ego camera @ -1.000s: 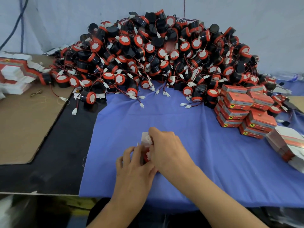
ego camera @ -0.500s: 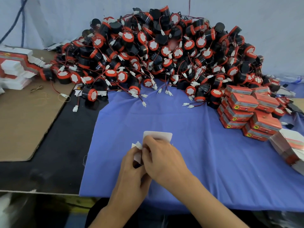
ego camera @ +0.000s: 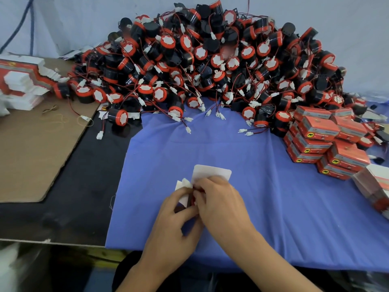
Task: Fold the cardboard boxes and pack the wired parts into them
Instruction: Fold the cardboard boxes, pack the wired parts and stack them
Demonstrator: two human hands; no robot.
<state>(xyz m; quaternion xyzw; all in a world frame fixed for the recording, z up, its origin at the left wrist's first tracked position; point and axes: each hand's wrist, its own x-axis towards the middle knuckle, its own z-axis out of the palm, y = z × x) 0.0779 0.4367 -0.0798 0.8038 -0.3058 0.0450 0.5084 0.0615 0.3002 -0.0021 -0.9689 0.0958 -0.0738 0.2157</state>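
Note:
A small cardboard box (ego camera: pixel 212 172) with white flaps open rests on the blue cloth (ego camera: pixel 252 165) near the front edge. My left hand (ego camera: pixel 179 216) grips its left side and my right hand (ego camera: pixel 221 205) covers its top, fingers pressing at a red and black wired part (ego camera: pixel 192 200) inside it. Most of the box is hidden by both hands. A big heap of black and red wired parts (ego camera: pixel 210 60) with white connectors fills the back of the table.
Closed red boxes (ego camera: pixel 324 140) are stacked at the right. Flat unfolded boxes lie in piles at the far left (ego camera: pixel 21 79) and at the right edge (ego camera: pixel 376 186). A brown cardboard sheet (ego camera: pixel 31 148) with rubber bands covers the left side.
The box's rear white flap has swung up and open behind my hands. My fingers have shifted on the box, and the view has tilted slightly down.

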